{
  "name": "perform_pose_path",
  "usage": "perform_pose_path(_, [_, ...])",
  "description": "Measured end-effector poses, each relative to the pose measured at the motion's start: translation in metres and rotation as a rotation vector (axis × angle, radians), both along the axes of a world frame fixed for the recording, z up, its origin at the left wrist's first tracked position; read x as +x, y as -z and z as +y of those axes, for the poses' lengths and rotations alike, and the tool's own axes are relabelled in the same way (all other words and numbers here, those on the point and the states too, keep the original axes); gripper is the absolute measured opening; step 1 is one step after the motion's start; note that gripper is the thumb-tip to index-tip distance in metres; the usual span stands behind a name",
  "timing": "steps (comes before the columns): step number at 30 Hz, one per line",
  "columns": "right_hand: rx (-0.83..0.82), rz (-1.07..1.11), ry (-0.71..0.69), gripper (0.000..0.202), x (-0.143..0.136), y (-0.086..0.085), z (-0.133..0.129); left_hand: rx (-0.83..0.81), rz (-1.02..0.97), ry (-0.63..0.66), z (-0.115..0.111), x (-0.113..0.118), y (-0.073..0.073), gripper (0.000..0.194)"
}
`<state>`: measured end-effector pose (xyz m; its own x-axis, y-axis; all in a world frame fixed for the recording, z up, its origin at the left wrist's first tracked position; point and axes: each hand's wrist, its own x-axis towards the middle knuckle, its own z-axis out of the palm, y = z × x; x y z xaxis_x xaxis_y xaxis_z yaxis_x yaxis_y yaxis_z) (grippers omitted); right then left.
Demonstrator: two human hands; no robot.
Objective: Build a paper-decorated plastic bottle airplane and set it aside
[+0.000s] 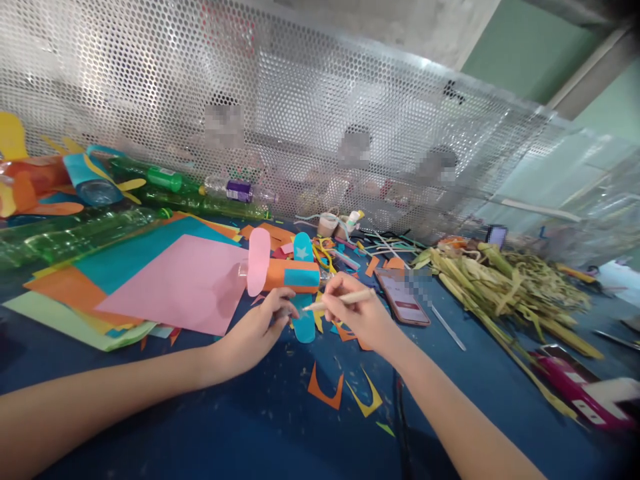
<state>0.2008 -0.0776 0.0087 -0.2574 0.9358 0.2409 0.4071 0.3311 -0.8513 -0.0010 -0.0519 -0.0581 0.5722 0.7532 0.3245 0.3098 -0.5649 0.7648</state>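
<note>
Right hand grips one pen; left hand curls at one of two blue wings, whether gripping I cannot tell.

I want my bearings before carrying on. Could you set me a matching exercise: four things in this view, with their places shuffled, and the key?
Things
1. Beige pen
2. Pink paper sheet
3. Smartphone
4. White star

Places
A. Atop the pile of coloured paper
B. On a blue flap beside the orange-wrapped bottle
C. Between the right hand and the plant stalks
D. Held in the right hand

Pairs: 1-D, 2-A, 3-C, 4-B
</note>
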Motion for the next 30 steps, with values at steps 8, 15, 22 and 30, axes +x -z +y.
perform_pose_path(8, [-0.006, -0.078, -0.045, 0.018, -0.002, 0.013, 0.005, -0.101, -0.052, 0.052, -0.001, 0.0, 0.001, 0.033])
perform_pose_path(15, [-0.209, 0.135, -0.072, 0.025, -0.003, 0.018, 0.006, -0.056, 0.026, 0.003, 0.004, -0.002, -0.001, 0.021])
perform_pose_path(22, [-0.286, 0.149, -0.07, 0.025, -0.001, 0.015, 0.007, 0.169, 0.091, -0.034, 0.007, -0.007, -0.002, 0.014])
perform_pose_path(30, [-0.478, 0.319, 0.008, 0.029, -0.008, 0.021, 0.008, 0.468, 0.174, -0.109, 0.007, -0.007, 0.005, 0.02])
